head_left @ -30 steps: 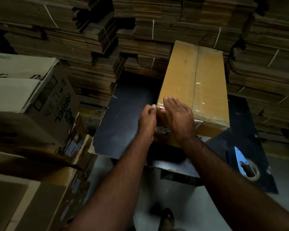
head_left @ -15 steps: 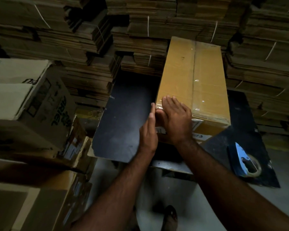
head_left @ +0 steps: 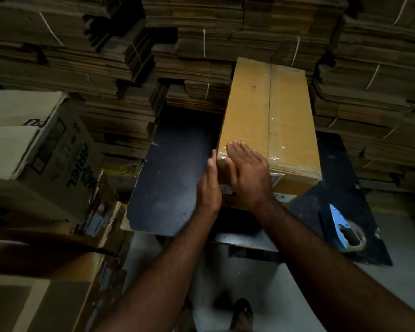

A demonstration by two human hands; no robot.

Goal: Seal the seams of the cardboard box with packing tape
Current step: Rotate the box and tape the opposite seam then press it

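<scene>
A long tan cardboard box (head_left: 268,121) lies on a dark table (head_left: 173,178), its top centre seam covered with clear tape. My right hand (head_left: 247,173) lies flat with straight fingers over the box's near left corner, pressing shiny tape there. My left hand (head_left: 210,183) stands on edge with straight fingers against the box's left side at the same corner. A blue tape dispenser (head_left: 343,226) with a roll of tape rests on the table at the right, apart from both hands.
Bundled flat cardboard stacks (head_left: 201,44) fill the back and right. Printed cartons (head_left: 41,149) are piled at the left, close to the table's edge. Grey floor (head_left: 261,283) and a foot (head_left: 242,315) show below the table.
My left hand uncurled from the corner and now lies straight along the box's left side. My right hand stayed flat on the corner, sliding slightly.
</scene>
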